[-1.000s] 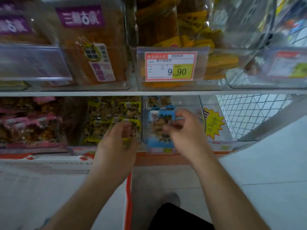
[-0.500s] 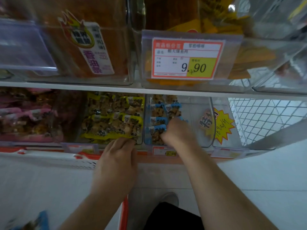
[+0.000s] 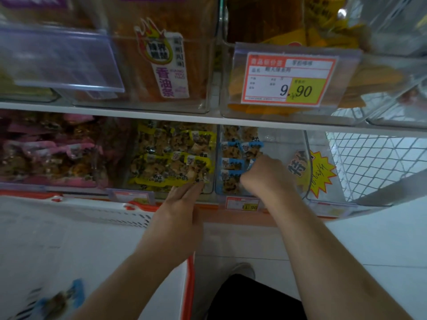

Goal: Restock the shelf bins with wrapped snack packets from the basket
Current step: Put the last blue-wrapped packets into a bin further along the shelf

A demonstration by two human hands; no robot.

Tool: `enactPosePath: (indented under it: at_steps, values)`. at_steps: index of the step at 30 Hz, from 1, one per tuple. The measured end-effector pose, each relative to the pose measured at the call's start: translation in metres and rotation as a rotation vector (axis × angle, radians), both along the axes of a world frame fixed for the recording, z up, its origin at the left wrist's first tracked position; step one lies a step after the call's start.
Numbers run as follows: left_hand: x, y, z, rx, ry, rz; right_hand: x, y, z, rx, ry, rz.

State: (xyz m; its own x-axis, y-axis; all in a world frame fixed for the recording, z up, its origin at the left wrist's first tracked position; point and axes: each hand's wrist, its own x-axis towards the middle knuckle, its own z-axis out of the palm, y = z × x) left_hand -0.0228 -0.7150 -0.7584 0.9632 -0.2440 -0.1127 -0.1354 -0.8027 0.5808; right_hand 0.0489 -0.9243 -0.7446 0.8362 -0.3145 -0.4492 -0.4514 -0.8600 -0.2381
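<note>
White shelf boards run across the view above both hands, carrying clear bins above and below. Below the left hand and off to its left sits the white basket with an orange rim, and one blue-edged packet lies blurred near its close corner. Directly ahead of the left hand is the clear bin of yellow packets; its fingers are stretched out nearly straight, the tips touching the lowest yellow wrapper at the bin's front edge, and whether they pinch it cannot be told. Just right of that, the right hand reaches into the neighbouring clear bin, fingers curled down among the blue packets stacked in the bin's left part; what the fingers have hold of is hidden. Further right of the right hand hangs a yellow starburst tag, and above it a red-framed price label reading 9.90.
</note>
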Motion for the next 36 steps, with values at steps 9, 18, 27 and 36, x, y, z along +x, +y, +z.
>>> enactPosePath:
  at_steps: [9,18,27,36]
  values:
    - [-0.009,0.094,0.020,-0.118,-0.082,0.193,-0.051,0.086,0.052,0.286,-0.391,0.275]
    - [-0.033,0.273,0.029,0.104,-0.172,0.319,-0.104,0.251,-0.006,0.317,-0.008,0.637]
    - [-0.046,0.358,-0.005,0.146,0.269,0.411,-0.160,0.406,-0.128,0.300,0.376,0.744]
    - [-0.037,0.372,-0.008,0.016,0.375,0.419,-0.170,0.450,-0.178,0.151,0.269,0.713]
